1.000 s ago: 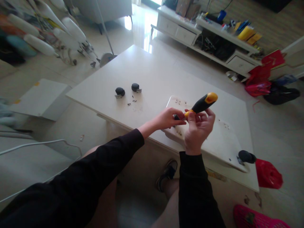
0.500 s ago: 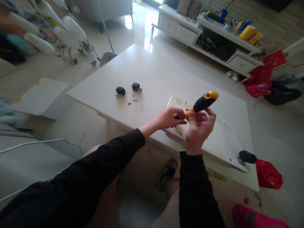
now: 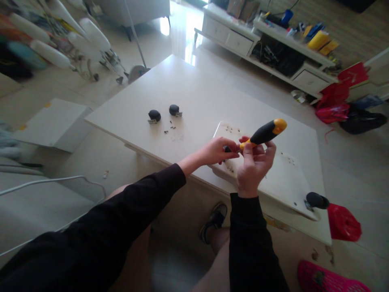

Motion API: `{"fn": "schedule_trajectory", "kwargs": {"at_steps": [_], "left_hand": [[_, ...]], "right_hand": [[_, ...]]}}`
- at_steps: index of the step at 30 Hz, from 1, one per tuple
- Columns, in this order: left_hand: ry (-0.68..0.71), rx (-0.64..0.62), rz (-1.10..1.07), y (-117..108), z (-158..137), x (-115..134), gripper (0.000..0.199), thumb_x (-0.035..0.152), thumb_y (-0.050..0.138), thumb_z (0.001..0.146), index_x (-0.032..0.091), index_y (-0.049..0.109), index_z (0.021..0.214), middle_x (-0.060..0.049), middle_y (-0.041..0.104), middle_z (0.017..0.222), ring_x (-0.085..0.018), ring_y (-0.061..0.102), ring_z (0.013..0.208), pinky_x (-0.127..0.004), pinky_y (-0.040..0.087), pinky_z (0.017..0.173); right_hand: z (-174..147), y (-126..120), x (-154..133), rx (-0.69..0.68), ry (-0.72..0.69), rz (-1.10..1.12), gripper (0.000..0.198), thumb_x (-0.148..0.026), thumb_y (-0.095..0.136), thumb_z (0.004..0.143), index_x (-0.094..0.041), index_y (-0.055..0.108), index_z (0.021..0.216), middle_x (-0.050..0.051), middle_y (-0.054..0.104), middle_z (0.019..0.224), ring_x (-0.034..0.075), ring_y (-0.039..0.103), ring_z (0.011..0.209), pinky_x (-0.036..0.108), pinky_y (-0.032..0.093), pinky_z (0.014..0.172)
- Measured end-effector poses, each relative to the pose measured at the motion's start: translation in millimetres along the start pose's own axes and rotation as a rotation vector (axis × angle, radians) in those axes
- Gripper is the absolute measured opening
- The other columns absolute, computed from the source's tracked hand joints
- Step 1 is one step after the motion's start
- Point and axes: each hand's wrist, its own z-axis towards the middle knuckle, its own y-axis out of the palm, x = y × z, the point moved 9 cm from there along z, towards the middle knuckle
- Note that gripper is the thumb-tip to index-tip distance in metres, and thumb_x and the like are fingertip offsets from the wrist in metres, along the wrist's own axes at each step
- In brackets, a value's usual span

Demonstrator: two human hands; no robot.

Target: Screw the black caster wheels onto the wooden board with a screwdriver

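Note:
My right hand (image 3: 255,164) grips a screwdriver (image 3: 263,134) by the yellow collar of its black and yellow handle. The handle slants up to the right, and its shaft points left toward my left hand (image 3: 220,151). The left fingers are closed in a pinch around the shaft's end, where a small dark piece (image 3: 227,149) shows, mostly hidden. Both hands are above a white panel (image 3: 273,178) with groups of screw holes. A black caster wheel (image 3: 316,200) is attached at the panel's right corner.
Two loose black casters, one of them here (image 3: 154,115), sit on the white table (image 3: 200,89) with several small screws (image 3: 172,127) near them. A red plastic bag (image 3: 343,223) is beyond the right edge. A white box (image 3: 57,123) stands left on the floor.
The screwdriver's handle has tilted lower and to the right, and its yellow end has turned. My hands stay in nearly the same place, the left still pinched at the shaft.

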Motion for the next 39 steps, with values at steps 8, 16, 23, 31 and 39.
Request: {"fn": "schedule_trajectory", "kwargs": {"at_steps": [8, 16, 23, 31, 39], "left_hand": [[-0.029, 0.056, 0.044, -2.6, 1.5, -3.7, 0.015, 0.023, 0.080, 0.086, 0.011, 0.073, 0.081, 0.001, 0.068, 0.071, -0.004, 0.056, 0.048, -0.017, 0.046, 0.045], [-0.007, -0.026, -0.014, 1.3, 2.1, -3.0, 0.012, 0.019, 0.071, 0.093, 0.010, 0.078, 0.095, -0.001, 0.070, 0.077, -0.004, 0.059, 0.048, -0.017, 0.048, 0.045], [-0.043, 0.038, 0.006, -0.2, 3.9, -7.6, 0.017, 0.021, 0.079, 0.088, 0.011, 0.069, 0.079, 0.002, 0.064, 0.069, -0.003, 0.054, 0.045, -0.016, 0.044, 0.043], [-0.013, -0.044, -0.044, 2.8, 2.9, -3.6, 0.008, 0.017, 0.072, 0.092, 0.011, 0.076, 0.093, 0.001, 0.067, 0.076, -0.005, 0.058, 0.051, -0.019, 0.051, 0.047], [-0.045, 0.044, -0.001, -3.8, 3.5, -5.8, 0.017, 0.019, 0.080, 0.086, 0.011, 0.071, 0.075, 0.002, 0.064, 0.064, -0.005, 0.057, 0.044, -0.017, 0.045, 0.042]], "right_hand": [[4.1, -9.1, -3.1, 0.101, -0.065, -0.063, 0.055, -0.034, 0.086, 0.077, -0.030, 0.052, 0.120, -0.005, 0.063, 0.100, 0.016, 0.076, 0.087, 0.038, 0.066, 0.083], [0.4, -1.2, -2.3, 0.005, -0.018, 0.003, 0.035, -0.031, 0.062, 0.096, -0.028, 0.049, 0.128, 0.001, 0.074, 0.105, 0.019, 0.079, 0.101, 0.042, 0.065, 0.089], [4.2, -9.2, -4.5, 0.108, -0.064, -0.053, 0.057, -0.032, 0.089, 0.074, -0.029, 0.053, 0.118, -0.007, 0.060, 0.095, 0.015, 0.077, 0.084, 0.037, 0.067, 0.081], [-0.2, -0.8, -0.1, -0.007, -0.026, 0.009, 0.036, -0.031, 0.062, 0.096, -0.028, 0.048, 0.128, 0.000, 0.074, 0.100, 0.019, 0.079, 0.096, 0.040, 0.066, 0.082], [3.1, -5.3, -4.4, 0.081, -0.062, -0.005, 0.053, -0.029, 0.087, 0.076, -0.029, 0.054, 0.118, -0.006, 0.060, 0.100, 0.015, 0.077, 0.085, 0.038, 0.066, 0.083]]}}
